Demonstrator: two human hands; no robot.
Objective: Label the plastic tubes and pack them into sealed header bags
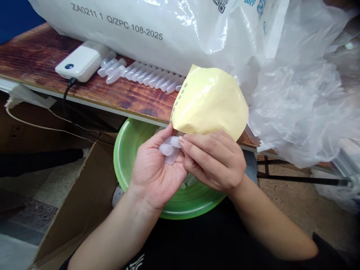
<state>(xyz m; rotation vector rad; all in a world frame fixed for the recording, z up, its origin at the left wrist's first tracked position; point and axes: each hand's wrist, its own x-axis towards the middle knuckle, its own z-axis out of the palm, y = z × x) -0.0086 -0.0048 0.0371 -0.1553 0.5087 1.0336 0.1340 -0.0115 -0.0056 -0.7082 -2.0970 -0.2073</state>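
Hands at work over a green basin (123, 150), seen from where I stand beside the table. Left hand (157, 168): palm up, half cupped, with several small translucent plastic pieces (165, 149) lying between thumb and palm. Its fingers are largely hidden; cannot tell whether they clamp anything beneath. Right hand (216, 159): knuckles up, thumb and forefinger pinched together on the end of one rounded piece (176, 141), just above the left palm.

Pale yellow sheet (210, 101), with a line of dark dots along its left edge, rises behind both hands; its lower left corner meets the left thumb tip. Cannot tell which hand bears it.

Wooden tabletop (28, 56): similar pieces stand in a slanted row (152, 76), the leftmost ones less regular. White power bank (83, 62) beside them, black cable (66, 97) plugged in. Behind, a large white plastic sack (112, 18) reads "ZA0211 1 Q/ZPC 108-2025". Crumpled clear plastic bags (298, 108) at right. Cardboard box (75, 198) left of the basin.
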